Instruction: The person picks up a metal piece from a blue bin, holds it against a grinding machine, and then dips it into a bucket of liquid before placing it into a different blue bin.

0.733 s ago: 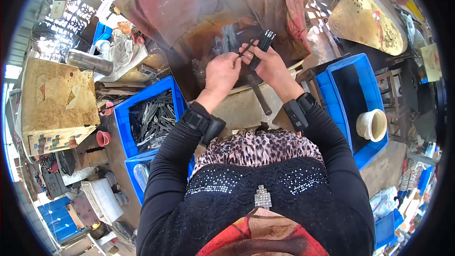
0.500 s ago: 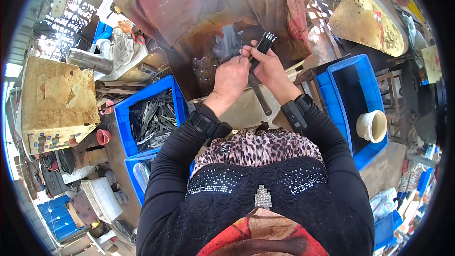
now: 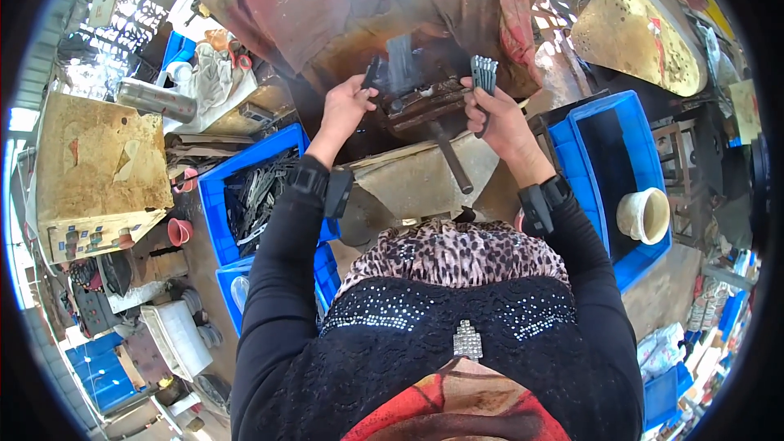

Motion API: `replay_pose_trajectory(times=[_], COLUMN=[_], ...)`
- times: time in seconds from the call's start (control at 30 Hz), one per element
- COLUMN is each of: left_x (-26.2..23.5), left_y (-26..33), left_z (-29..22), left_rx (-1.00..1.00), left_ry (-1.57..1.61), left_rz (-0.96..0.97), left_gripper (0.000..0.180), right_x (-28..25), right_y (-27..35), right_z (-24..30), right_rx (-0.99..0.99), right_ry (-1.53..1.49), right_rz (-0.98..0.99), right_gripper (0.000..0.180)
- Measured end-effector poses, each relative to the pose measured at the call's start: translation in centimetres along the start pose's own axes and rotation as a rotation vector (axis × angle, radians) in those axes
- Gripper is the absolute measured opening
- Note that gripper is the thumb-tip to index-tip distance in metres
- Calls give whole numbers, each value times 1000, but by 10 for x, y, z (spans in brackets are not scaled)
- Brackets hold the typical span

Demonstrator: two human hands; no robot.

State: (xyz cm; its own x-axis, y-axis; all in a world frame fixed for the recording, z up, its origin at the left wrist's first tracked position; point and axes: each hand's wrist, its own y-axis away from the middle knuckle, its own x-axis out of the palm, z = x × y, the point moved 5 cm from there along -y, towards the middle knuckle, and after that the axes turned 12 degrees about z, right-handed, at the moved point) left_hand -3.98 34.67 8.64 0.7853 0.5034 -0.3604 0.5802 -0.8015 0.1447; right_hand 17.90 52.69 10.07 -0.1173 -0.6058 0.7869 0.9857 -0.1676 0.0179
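Observation:
My left hand (image 3: 345, 108) is closed round a single dark flat metal strip (image 3: 371, 73), which points up and away from me. Off to the right, my right hand (image 3: 504, 124) grips a bundle of similar dark metal strips (image 3: 483, 72), their pale ends together at the top. Between the two hands is a dark wet-looking metal rest (image 3: 426, 104) with a rod handle (image 3: 451, 159) slanting toward me. Behind that rest stands a blurred pale-grey upright surface (image 3: 399, 60), under a reddish-brown cloth cover (image 3: 351, 0). Neither hand touches the rest.
A blue crate (image 3: 214, 216) of loose metal strips is at my left. On my right stands another blue crate (image 3: 639, 126), with a cream bucket (image 3: 641, 216) at its near end. A stained box-like cabinet (image 3: 98, 163) is farther left; a rusty plate (image 3: 633, 37) leans at far right.
My hands were together in front of the cover and have moved apart, left hand leftward, right hand rightward. The bundle stays in my right hand; the rest between them is now uncovered.

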Motion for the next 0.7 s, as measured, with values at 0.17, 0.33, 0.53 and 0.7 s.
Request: replay_pose_trajectory(times=[0.17, 0.33, 0.53, 0.7], left_x=[24, 37, 44, 45], left_y=[-31, -44, -43, -44], left_z=[18, 20, 18, 20], left_rx=[-9, 178, 348, 452], left_ry=[-368, -593, -647, -754], left_rz=[101, 168, 363, 405], left_gripper=[32, 35, 44, 49], right_x=[-5, -14, -18, -18], right_y=[19, 36, 49, 48], right_z=[3, 4, 5, 4], right_rx=[17, 11, 6, 28], right_ry=[82, 105, 109, 117], right_rz=[-134, -204, -251, -243], right_gripper=[31, 32, 33, 33])
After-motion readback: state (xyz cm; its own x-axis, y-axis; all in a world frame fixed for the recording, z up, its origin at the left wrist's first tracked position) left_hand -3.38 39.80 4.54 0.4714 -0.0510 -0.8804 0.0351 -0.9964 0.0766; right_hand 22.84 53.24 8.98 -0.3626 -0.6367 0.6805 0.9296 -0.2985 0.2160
